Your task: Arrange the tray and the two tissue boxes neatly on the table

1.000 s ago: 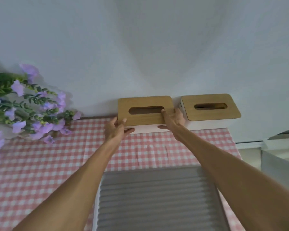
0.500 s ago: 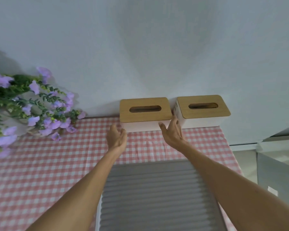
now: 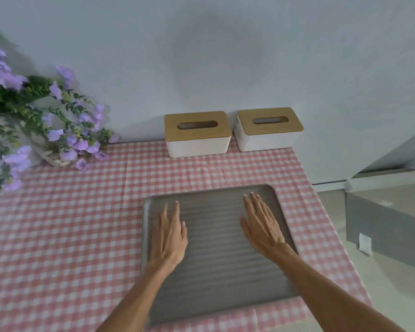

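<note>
Pink-and-white checked cloth covers our table (image 3: 58, 236). Our left hand (image 3: 169, 232) and right hand (image 3: 261, 226) lie spread, fingers flat, on the grey ribbed rectangular tray (image 3: 216, 267) near the front edge. Two white tissue boxes with wooden lids, left one (image 3: 197, 134) and right one (image 3: 268, 129), stand side by side along the back edge.

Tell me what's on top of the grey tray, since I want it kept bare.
Only the person's left hand and right hand, both open and flat over the ridged tray. Whatever lies beneath the palms and forearms is hidden.
</note>
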